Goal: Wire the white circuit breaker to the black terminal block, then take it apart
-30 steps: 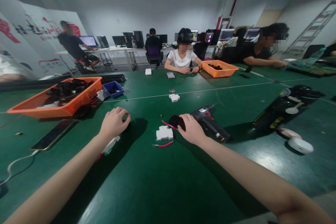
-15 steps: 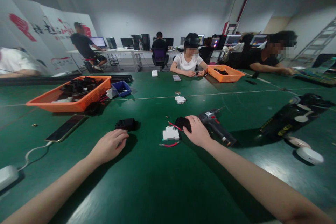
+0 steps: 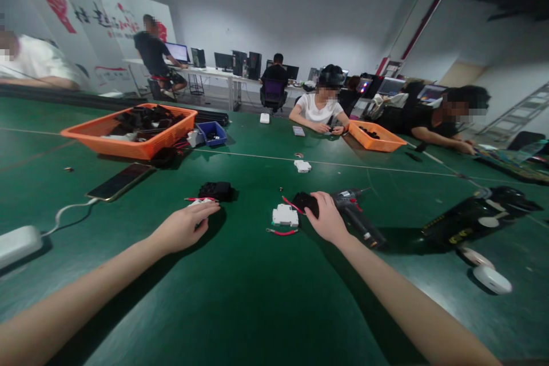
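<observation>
The right hand [image 3: 328, 218] lay palm down with fingers curled over a black part [image 3: 305, 202], just right of the white breaker [image 3: 285, 215] on the green table [image 3: 266, 297]. Well left of that breaker, the left hand [image 3: 182, 227] rested loosely open, its fingertips touching a small white piece [image 3: 198, 202] with red wire; whether it gripped it could not be told. A cordless drill [image 3: 355, 211] lay just right of the right hand.

White breaker [image 3: 198, 202], small, with a red wire at its left end, flat on the green counter [image 3: 257, 297] under the left fingertips. Black part [image 3: 305, 202], rounded and dark, on the counter beneath the right fingers, a red wire [image 3: 288, 204] running from its left side. Detail of both is unclear.
</observation>
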Tool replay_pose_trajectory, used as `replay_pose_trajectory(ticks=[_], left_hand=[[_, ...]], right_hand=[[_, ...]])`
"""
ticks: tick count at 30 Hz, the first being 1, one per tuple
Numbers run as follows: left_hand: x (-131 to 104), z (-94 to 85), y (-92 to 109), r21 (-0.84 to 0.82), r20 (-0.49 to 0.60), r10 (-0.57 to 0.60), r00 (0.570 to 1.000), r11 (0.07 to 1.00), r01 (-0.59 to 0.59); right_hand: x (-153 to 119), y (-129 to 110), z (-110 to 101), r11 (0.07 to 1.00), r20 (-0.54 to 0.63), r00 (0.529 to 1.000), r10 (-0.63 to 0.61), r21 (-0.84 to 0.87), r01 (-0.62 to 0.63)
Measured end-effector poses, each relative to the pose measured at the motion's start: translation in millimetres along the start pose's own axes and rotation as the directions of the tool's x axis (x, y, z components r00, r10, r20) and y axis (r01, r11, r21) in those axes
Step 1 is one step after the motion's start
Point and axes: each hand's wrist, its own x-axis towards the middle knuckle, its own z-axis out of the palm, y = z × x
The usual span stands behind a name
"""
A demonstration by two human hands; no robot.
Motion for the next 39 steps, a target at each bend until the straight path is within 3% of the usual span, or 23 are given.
replay_pose_trajectory(ticks=[18,27,30,35,39], left_hand=[[-3,-10.8,-14,-0.054,0.096,0.146,0.985,0.988,-0.142],[18,-16.1,-27,-0.015,0.107,0.193,0.975,0.981,-0.193],[24,-13.1,-32,0.028,0.12,0.205,0.971,0.977,-0.21],[34,-5.5,-37,0.084,0.053,0.158,0.986,0.983,-0.162],[51,2.2,-42,0.054,0.114,0.144,0.983,0.987,-0.151]], right_hand=[[-1,3,1,1.0,0.0,1.0,-0.009,-0.003,0.009],[-1,2,-1,1.0,0.017,1.0,0.001,-0.001,-0.001],[0,3,0,1.0,0.019,1.0,0.004,0.002,-0.004],[-1,4,1,1.0,0.028,0.999,0.02,0.004,-0.02],[-1,3,-1,1.0,0.036,0.999,0.014,0.017,-0.015]])
